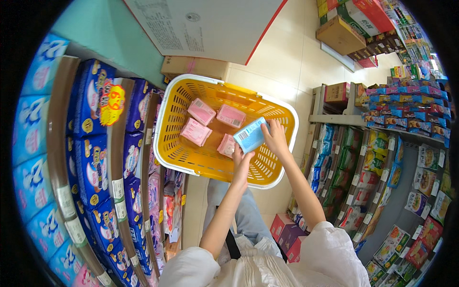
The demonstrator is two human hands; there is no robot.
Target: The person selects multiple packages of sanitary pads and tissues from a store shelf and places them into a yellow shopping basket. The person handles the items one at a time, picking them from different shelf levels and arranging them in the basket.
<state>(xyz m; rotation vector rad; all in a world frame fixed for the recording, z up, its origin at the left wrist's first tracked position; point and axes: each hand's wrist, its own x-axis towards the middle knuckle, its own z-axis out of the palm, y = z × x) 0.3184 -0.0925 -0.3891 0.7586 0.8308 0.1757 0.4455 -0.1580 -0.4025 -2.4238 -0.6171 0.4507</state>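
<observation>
A light-blue soft pack point(251, 135) with a barcode is held over a yellow plastic shopping basket point(208, 168) with a white rim. My left hand point(241, 161) grips its near edge from below. My right hand point(275, 138) has hold of its right end. Inside the basket lie several pink packs: one pink pack point(201, 111) at the back left, another pink pack point(231, 116) to its right, and a paler pink pack point(195, 132) in front. A further pink pack point(226, 145) is partly hidden behind the blue one and my left hand.
Shelves of blue packages point(92, 168) rise close on the left, with a yellow price tag point(112, 104). Shelves of bagged goods point(374, 147) stand on the right. A large white board point(208, 25) juts in beyond the basket, above a cardboard box point(193, 67). Purple and red cartons point(288, 236) sit on the floor at right.
</observation>
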